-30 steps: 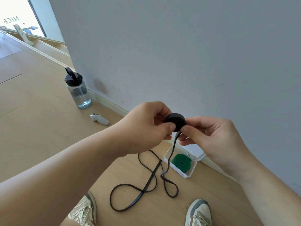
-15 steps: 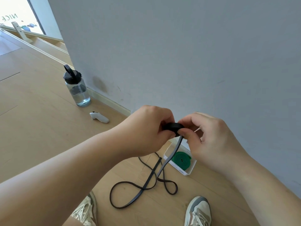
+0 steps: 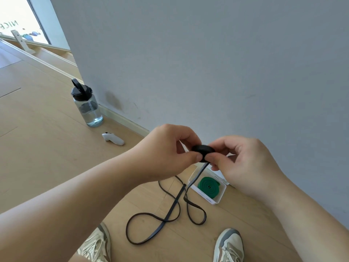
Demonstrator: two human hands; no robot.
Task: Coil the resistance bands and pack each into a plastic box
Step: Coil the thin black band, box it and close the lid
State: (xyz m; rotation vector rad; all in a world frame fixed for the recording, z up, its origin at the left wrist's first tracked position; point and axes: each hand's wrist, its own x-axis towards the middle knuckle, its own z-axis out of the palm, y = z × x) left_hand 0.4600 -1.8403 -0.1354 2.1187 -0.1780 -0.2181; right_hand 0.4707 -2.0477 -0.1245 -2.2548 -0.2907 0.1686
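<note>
a person's left hand (image 3: 170,152) and right hand (image 3: 243,163) both pinch a half-wound black resistance band coil (image 3: 203,150), held above the open plastic box (image 3: 217,200) already holding a green band coil (image 3: 208,186). the loose tail (image 3: 164,220) lies looped on the floor beside the box; it could snag, or slack fingers could let the coil spring open.

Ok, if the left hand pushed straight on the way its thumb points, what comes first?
The coiled black rubber band that the left hand pinches; just beyond, probably the thumb of the right hand, depth unclear.
</note>
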